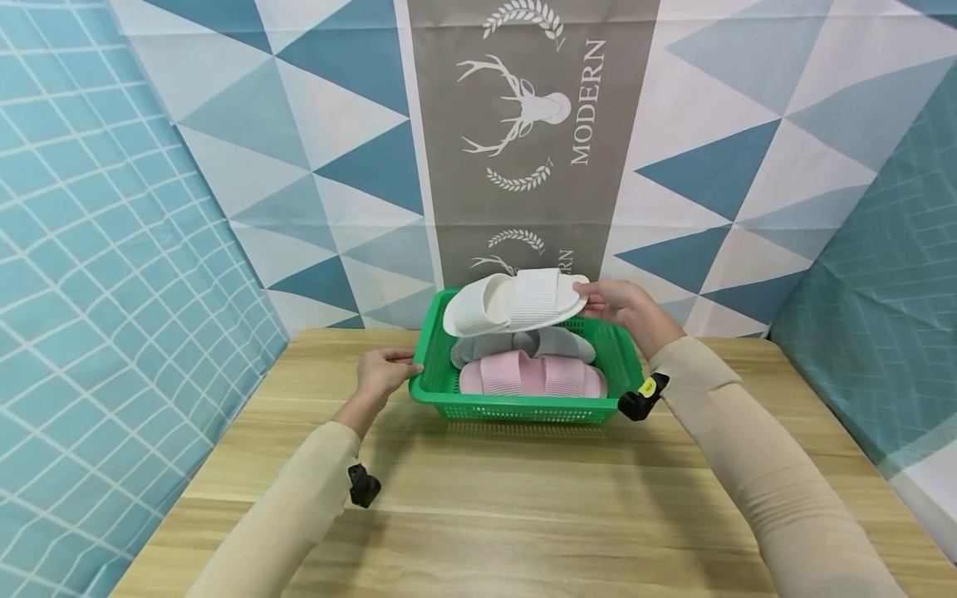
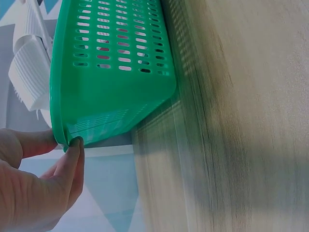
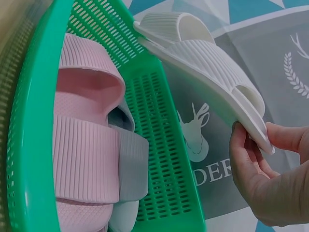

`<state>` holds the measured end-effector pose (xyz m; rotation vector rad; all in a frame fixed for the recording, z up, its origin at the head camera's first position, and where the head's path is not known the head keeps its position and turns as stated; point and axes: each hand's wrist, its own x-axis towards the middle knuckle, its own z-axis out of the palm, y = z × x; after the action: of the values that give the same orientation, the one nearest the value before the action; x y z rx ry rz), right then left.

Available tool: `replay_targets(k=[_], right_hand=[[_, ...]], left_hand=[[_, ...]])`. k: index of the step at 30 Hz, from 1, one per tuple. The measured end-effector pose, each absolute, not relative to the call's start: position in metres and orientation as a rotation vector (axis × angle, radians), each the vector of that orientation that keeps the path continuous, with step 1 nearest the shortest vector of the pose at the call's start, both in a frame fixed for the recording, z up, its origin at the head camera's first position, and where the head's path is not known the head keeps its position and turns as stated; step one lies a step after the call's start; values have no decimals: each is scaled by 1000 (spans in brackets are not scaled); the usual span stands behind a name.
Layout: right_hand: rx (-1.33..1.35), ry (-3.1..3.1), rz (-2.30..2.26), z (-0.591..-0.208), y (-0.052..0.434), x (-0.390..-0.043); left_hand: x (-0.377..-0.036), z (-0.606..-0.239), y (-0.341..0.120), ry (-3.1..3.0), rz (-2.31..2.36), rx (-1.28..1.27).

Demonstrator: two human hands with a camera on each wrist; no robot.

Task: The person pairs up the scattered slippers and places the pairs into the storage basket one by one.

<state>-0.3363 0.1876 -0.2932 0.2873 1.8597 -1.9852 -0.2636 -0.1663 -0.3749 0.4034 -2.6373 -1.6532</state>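
Note:
White ribbed slippers (image 1: 534, 301), which look like a pair fitted together, are held above the back of the green basket (image 1: 523, 409). My right hand (image 1: 624, 303) pinches them at their right end, thumb on top and fingers beneath, as the right wrist view shows. Inside the basket lie pink slippers (image 1: 532, 375) at the front and grey slippers (image 1: 566, 344) behind them, partly hidden. My left hand (image 1: 383, 374) pinches the basket's left rim between thumb and fingers, plain in the left wrist view.
The basket stands on a wood-grain table (image 1: 478, 498) near its back edge. Behind it hangs a patterned cloth (image 1: 523, 108) with a deer print. A blue tiled-pattern cloth (image 1: 97, 249) borders the left side, and another (image 1: 882, 274) the right.

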Motion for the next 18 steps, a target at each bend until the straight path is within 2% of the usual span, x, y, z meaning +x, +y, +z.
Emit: replay_targets(k=[18], right_hand=[[265, 1895, -1966, -296, 183, -341]], left_hand=[[-261, -372, -163, -2628, -1609, 425]])
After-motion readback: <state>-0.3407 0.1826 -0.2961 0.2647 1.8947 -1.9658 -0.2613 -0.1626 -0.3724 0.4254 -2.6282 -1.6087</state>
